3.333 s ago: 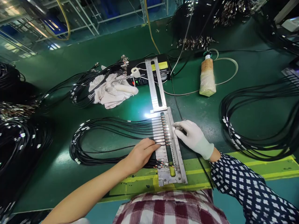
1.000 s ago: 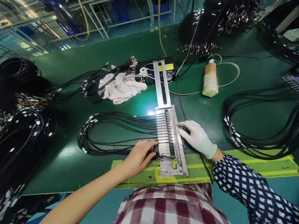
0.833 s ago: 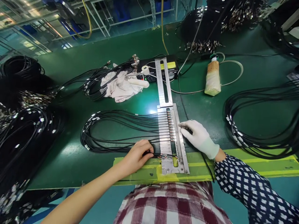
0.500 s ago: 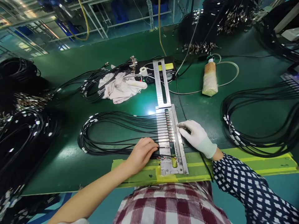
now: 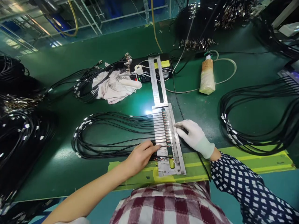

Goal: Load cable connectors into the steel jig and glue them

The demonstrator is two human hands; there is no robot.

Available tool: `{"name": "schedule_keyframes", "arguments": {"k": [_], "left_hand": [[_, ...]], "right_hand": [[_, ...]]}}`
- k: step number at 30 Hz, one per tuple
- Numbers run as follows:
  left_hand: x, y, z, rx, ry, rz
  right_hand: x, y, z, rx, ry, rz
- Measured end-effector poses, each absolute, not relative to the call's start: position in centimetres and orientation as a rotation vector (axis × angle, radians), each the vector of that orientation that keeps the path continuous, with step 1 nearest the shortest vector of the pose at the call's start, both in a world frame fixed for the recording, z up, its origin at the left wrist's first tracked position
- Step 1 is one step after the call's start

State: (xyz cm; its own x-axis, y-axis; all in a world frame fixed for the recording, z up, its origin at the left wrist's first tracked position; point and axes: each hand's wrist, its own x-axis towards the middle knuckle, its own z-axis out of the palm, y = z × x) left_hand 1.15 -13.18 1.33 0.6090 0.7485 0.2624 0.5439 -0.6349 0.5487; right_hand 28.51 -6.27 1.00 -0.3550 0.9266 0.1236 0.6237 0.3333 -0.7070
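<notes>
Left hand fingers narrow, pressing cable into slotted jig; gloved right hand flat, loosely spread, steadying jig edge.

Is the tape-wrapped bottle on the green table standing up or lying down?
Lying down: the tape-wrapped bottle rests lengthwise on the green table, cap pointing away.

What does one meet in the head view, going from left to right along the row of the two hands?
Looped black cables → bare left hand → slotted metal fixture → gloved right hand → second cable bundle.
</notes>
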Motion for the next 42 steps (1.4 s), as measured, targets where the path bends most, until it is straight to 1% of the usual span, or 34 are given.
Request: {"name": "schedule_keyframes", "arguments": {"k": [5, 14, 17, 20, 23, 27, 34, 37, 40, 42], "left_hand": [[1.0, -13.0, 1.1, 2.575, 1.07, 0.585], [1.5, -12.1, 1.1, 2.545, 0.943, 0.626], [1.4, -12.4, 0.8, 2.551, 1.004, 0.653], [1.2, -13.2, 0.6, 2.701, 1.168, 0.575], [1.0, -13.8, 0.8, 2.775, 1.197, 0.439], [1.0, -14.1, 1.6, 2.689, 1.166, 0.402], [0.5, -16.0, 3.2, 2.155, 1.123, 0.352], [0.3, -16.2, 3.1, 2.15, 1.127, 0.428], [0.7, -15.6, 2.6, 2.216, 1.23, 0.545], [1.4, -15.1, 2.0, 2.295, 1.285, 0.554]], "right_hand": [[28.5, -6.3, 0.9, -1.357, -2.089, 0.77], [28.5, -6.1, 0.9, -1.363, -2.091, 0.773], [28.5, -6.1, 0.9, -1.366, -2.092, 0.772], [28.4, -6.1, 1.1, -1.369, -2.093, 0.772], [28.4, -6.1, 1.1, -1.383, -2.095, 0.764], [28.5, -6.1, 0.9, -1.383, -2.108, 0.745], [28.4, -6.3, 1.2, -1.383, -2.118, 0.724], [28.3, -6.3, 1.3, -1.385, -2.117, 0.721], [28.4, -6.3, 1.2, -1.373, -2.117, 0.706], [28.4, -6.3, 1.1, -1.373, -2.119, 0.709]]}}
